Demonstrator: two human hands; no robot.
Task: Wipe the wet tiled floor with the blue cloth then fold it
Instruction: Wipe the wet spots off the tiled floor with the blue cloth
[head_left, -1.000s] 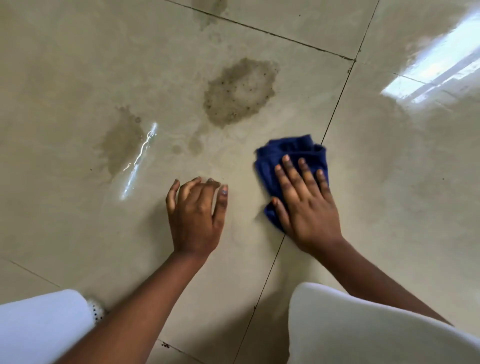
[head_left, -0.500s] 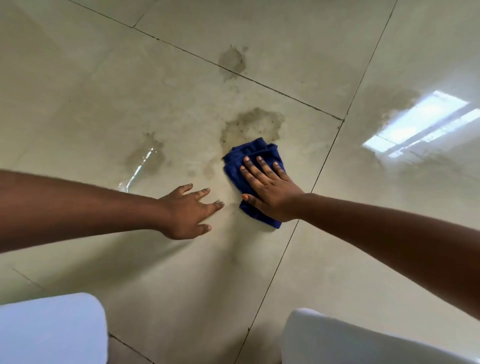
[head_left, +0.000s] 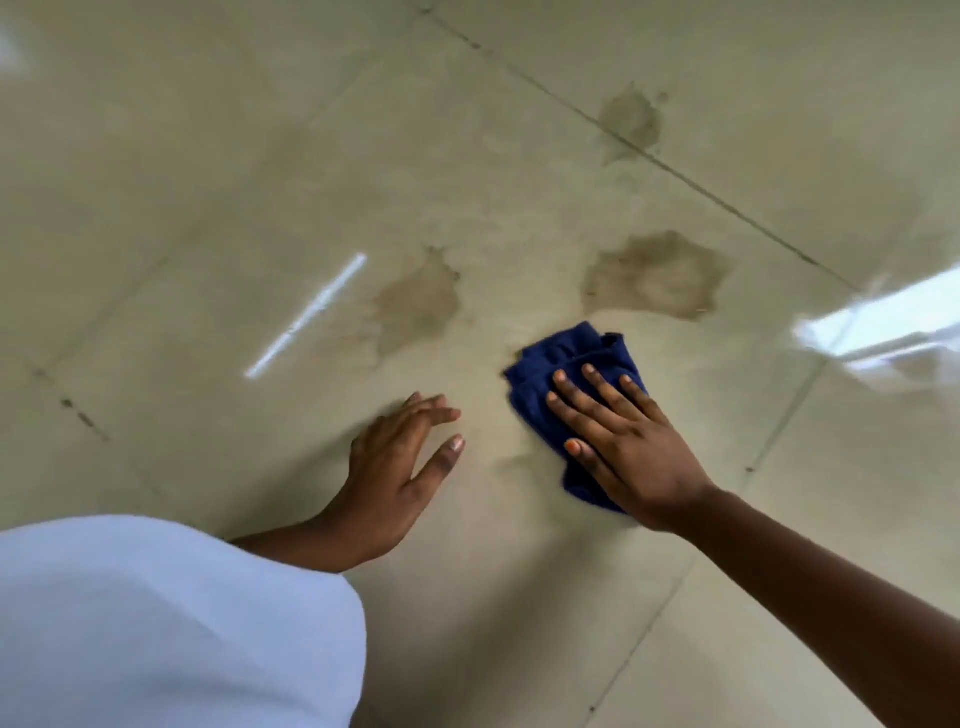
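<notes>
White trouser fabric (head_left: 156, 623) nearest, left hand (head_left: 395, 467) spread on tile, right hand (head_left: 623, 452) flat, fingers straight, atop soft, limp, probably damp blue cloth (head_left: 566, 358) just short of brown puddle (head_left: 654, 275); best pinched by corners.

Floor (head_left: 519, 597): large glossy beige tiles, dark thin grout lines (head_left: 691, 179) running diagonally across frame. Three darker patches on the tiles: a big one (head_left: 657, 275) right of centre, a medium one (head_left: 418, 306) left of it, a small one (head_left: 631, 122) farther back on a grout line. Bright window reflection (head_left: 883, 319) at right edge, thin streak of reflected light (head_left: 306, 314) at centre-left. Faint glare top-left corner. Frame is slightly motion-blurred. White fabric (head_left: 156, 623) fills bottom-left corner.
</notes>
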